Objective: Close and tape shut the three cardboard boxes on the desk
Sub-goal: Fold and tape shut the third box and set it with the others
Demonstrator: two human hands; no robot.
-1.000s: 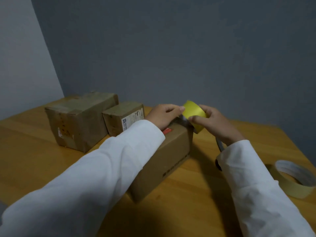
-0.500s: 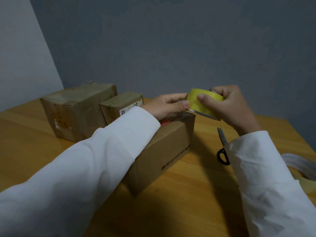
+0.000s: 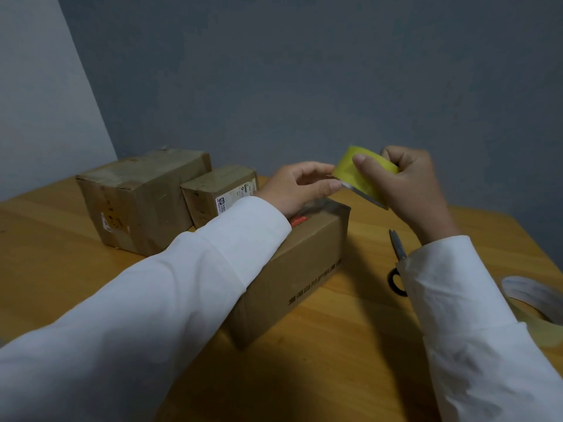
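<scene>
The yellow tape roll (image 3: pixel 364 175) has risen off the near box (image 3: pixel 304 254), gripped in the right hand (image 3: pixel 405 184). The left hand's (image 3: pixel 300 187) fingertips pinch its edge, probably seeking the free end; taping hasn't begun.

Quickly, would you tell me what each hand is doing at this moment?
Left hand: fingertips pinch at the free end of the yellow tape roll.
Right hand: grips the yellow tape roll, held above the box.

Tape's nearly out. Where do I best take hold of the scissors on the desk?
Take the black-handled metal scissors by the black loop, from the near side: the blades point away toward the wall, and the handle lies nearest, partly under the right sleeve.
</scene>
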